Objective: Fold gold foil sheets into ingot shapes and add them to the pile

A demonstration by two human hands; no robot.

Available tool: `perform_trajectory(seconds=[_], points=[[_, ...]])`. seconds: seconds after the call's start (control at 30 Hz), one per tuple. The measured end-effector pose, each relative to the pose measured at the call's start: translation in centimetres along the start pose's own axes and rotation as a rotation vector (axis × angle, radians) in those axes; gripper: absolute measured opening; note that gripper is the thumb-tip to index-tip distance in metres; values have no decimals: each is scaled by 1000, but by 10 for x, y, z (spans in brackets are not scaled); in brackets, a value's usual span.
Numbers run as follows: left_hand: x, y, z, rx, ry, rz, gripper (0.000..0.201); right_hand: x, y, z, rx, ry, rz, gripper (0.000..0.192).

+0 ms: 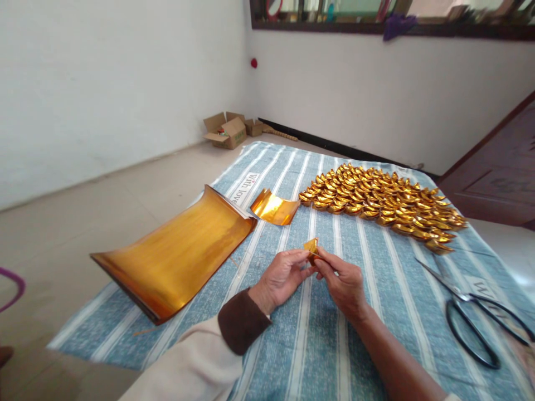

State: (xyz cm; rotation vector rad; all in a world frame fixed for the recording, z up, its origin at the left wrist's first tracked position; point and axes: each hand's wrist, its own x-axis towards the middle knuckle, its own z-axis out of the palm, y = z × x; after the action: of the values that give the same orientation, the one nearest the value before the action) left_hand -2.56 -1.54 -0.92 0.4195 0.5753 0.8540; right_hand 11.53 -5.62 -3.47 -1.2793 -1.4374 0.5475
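Between my two hands is a small piece of folded gold foil paper [311,245], its pointed top showing above the fingers. My left hand [284,277] pinches it from the left, fingers closed. From the right, my right hand [341,281] grips the same piece between thumb and fingers. The lower part of the piece is hidden by the fingertips. Just beyond the hands lies a short stack of small gold foil sheets [276,208], curling at the ends. A larger stack of long gold foil sheets [179,250] lies to the left, its edges curled up.
Many folded gold foil ingots [376,197] sit in rows at the back right of the striped blue cloth [284,345]. Black-handled scissors [463,298] lie partly open at the right. Cardboard boxes [229,131] stand on the floor by the wall.
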Motion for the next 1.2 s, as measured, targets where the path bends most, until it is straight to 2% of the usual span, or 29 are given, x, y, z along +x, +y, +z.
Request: perform_trajectory(seconds=[0.13, 0.23, 0.47, 0.67, 0.77, 0.93, 1.2], points=[[0, 5, 2, -79, 94, -110, 21, 1, -1, 0, 10, 5, -21, 26], [-2, 8, 5, -90, 121, -146, 34, 2, 1, -1, -3, -19, -54, 25], [-5, 10, 6, -123, 156, -188, 30, 7, 4, -9, -42, -75, -210, 25], [-8, 8, 8, -159, 182, -147, 20, 10, -2, -10, -60, -3, -239, 23], [-9, 6, 9, -145, 154, -118, 17, 10, -5, -9, -67, 14, -202, 22], [-10, 6, 8, -89, 57, -64, 20, 6, -11, -10, -2, -23, -156, 30], [-7, 3, 1, 25, -7, -45, 24, 6, -13, -9, -25, 32, -170, 21]])
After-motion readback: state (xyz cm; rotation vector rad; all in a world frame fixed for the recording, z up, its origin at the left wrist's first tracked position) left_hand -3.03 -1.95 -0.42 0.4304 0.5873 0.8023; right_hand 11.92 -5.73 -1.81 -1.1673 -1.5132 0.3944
